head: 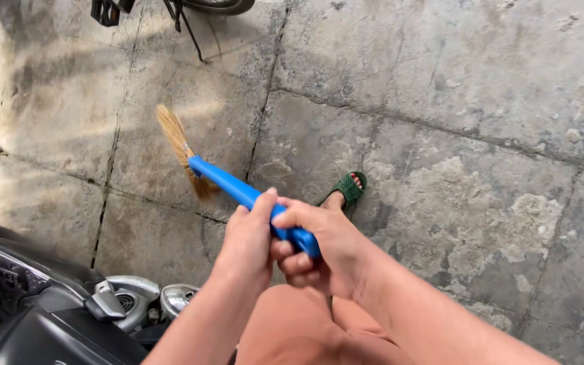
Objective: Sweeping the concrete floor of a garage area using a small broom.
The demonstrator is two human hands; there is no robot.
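Note:
A broom with a blue plastic handle (228,184) and straw-coloured bristles (178,145) points away from me toward the upper left, its bristles down on the stone floor. My left hand (248,243) wraps the handle a little above its end. My right hand (322,247) grips the handle's very end, just behind the left hand, the two hands touching. Beyond the hands, my foot in a green sandal (348,189) stands on the paving.
A black motor scooter (49,304) with chrome parts stands at the lower left, close to my left arm. Part of a bicycle or stand (177,13) shows at the top edge. The floor is worn grey stone slabs (481,135) with dark joints.

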